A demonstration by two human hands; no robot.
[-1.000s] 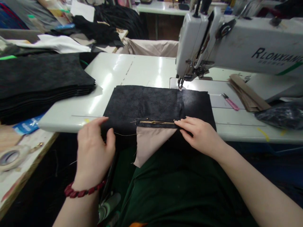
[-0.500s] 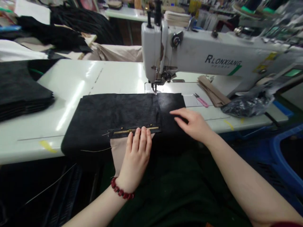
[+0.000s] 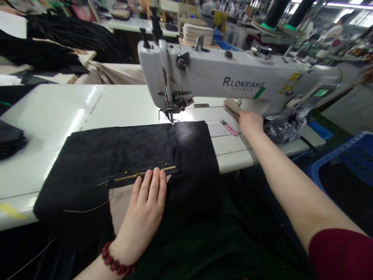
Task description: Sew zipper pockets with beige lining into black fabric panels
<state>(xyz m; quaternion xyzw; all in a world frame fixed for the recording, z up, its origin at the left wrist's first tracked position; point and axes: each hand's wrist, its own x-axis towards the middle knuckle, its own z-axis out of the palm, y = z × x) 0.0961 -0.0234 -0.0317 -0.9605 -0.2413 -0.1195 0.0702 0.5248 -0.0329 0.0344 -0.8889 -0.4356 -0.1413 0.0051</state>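
Our flat, open left hand (image 3: pixel 142 214) presses the beige lining (image 3: pixel 119 208) just below a brass zipper (image 3: pixel 145 174), on a black textured fabric panel (image 3: pixel 125 155) overhanging the white surface's (image 3: pixel 49 155) near edge, lower center. Our right hand (image 3: pixel 250 123) reaches brown paper pieces (image 3: pixel 231 107) at right, past pink-handled snips (image 3: pixel 229 128); we cannot tell whether it grips them.

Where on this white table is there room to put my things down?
The table is bare behind the black cloth, left of the sewing machine. There's a narrower strip between the cloth and the right arm. It's crowded around the right hand, with pink snips, brown paper and a plastic bag.
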